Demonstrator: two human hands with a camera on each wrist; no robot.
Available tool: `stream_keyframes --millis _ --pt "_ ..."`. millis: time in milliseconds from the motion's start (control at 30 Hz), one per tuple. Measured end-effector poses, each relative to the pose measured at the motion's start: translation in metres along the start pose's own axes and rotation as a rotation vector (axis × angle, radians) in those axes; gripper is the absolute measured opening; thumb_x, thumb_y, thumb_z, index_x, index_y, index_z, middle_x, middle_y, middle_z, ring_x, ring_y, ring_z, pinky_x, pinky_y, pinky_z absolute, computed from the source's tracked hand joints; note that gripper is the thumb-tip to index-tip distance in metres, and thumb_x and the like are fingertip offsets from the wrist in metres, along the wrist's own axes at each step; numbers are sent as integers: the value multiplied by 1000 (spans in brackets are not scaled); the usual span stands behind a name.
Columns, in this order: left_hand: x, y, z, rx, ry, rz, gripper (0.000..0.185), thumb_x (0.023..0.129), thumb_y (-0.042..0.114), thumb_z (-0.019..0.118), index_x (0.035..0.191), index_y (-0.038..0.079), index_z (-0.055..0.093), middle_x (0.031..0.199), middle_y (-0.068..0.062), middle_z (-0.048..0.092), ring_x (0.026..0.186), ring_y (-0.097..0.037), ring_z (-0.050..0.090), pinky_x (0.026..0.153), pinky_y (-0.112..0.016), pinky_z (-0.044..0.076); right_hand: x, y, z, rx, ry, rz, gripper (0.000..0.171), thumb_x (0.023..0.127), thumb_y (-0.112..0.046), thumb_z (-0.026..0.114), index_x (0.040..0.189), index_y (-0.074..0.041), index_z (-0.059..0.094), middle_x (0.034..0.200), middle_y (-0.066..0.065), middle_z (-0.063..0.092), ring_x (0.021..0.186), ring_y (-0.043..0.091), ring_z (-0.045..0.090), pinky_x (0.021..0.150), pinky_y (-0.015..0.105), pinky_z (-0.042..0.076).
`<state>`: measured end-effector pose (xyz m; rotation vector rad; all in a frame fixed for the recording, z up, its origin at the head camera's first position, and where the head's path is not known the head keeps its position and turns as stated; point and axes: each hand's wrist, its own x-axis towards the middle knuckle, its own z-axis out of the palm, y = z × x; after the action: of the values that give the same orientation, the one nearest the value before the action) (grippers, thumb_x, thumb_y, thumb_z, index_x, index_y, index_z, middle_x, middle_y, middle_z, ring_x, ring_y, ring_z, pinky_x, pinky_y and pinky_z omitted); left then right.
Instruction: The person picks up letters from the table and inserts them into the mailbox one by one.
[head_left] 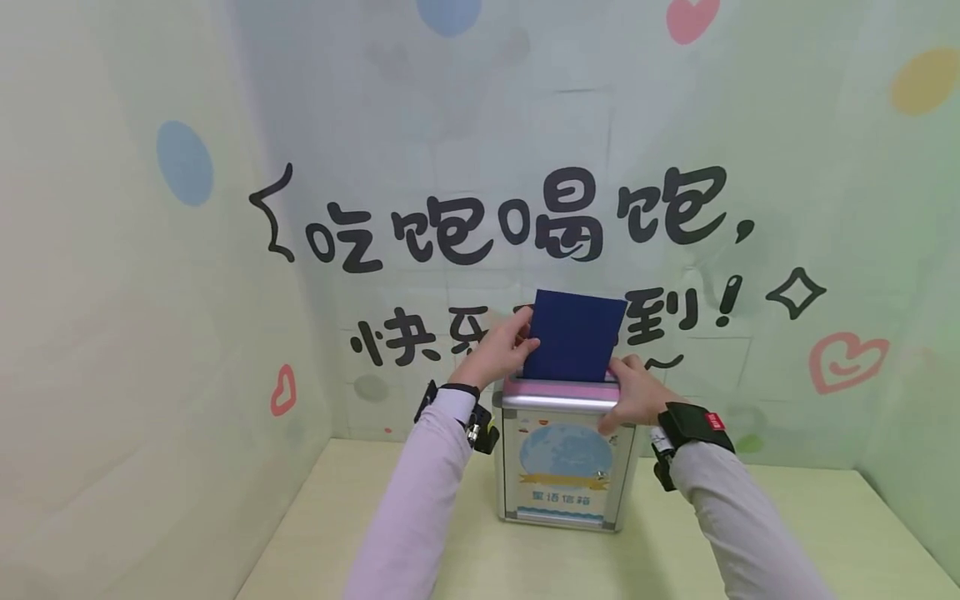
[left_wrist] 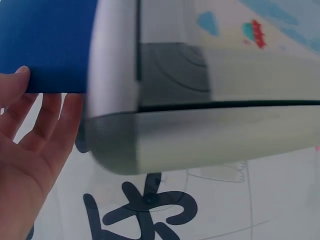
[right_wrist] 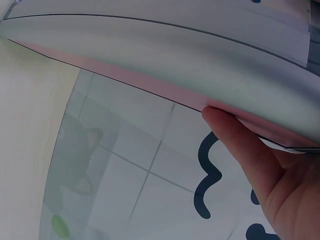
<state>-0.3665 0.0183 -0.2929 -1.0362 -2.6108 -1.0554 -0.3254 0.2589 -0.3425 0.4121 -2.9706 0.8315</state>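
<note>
A flat dark blue card [head_left: 576, 337] stands nearly upright at the top of a letter box [head_left: 562, 467] and leans slightly to the right. Its lower edge meets the box top; whether it enters a slot there is hidden. My left hand [head_left: 501, 346] pinches the card's left edge, thumb on the near face and fingers behind, as the left wrist view shows with the blue card [left_wrist: 47, 45]. With my right hand [head_left: 637, 392] I grip the upper right edge of the box. In the right wrist view one digit of that hand [right_wrist: 255, 160] presses on the box's pink side.
The box has a silver frame, a pink top and a globe picture on its front. It stands on a pale wooden table [head_left: 405, 533]. Behind rises a wall [head_left: 480, 108] with black lettering, and another wall [head_left: 135, 333] borders the left side.
</note>
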Motion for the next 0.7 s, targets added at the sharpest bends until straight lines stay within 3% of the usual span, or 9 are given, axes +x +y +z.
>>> stream_keyframes --millis 133,267,467,600,633,700 --pt "-4 -4 5 49 -12 -11 15 93 14 51 107 12 46 99 -9 60 85 -19 58 71 -30 47 0 -2 0 19 -8 -1 93 46 -25 78 127 -3 40 116 19 34 91 30 45 72 39 44" --pt "-7 -4 7 110 -31 6 10 92 13 52 97 10 45 99 -10 60 90 -21 59 73 -31 48 0 -3 0 21 -6 -5 95 46 -25 78 129 -3 39 115 18 34 91 30 44 72 39 44" --pt "-8 -8 10 209 -45 79 10 88 9 57 94 8 49 87 -6 63 80 -17 60 69 -27 47 0 -4 -1 -5 15 -3 90 44 -25 78 123 1 44 115 18 35 91 30 45 74 40 44" --pt "-9 -10 11 228 -46 94 11 87 10 58 93 7 50 84 -7 62 75 -18 58 68 -27 46 0 -5 -2 -7 10 8 91 45 -26 78 124 1 44 115 18 35 92 30 45 75 40 43" --pt "-10 -10 11 214 -52 84 15 87 12 59 96 7 50 88 -8 63 78 -19 59 70 -28 47 0 -6 -2 -4 8 6 91 45 -26 78 124 2 43 115 18 35 92 30 44 76 40 43" --pt "-11 -10 10 221 -64 49 37 86 26 61 116 9 48 111 -11 60 98 -24 58 83 -35 47 -1 -7 -3 0 4 10 93 45 -25 78 126 3 42 115 18 35 92 30 44 76 39 43"
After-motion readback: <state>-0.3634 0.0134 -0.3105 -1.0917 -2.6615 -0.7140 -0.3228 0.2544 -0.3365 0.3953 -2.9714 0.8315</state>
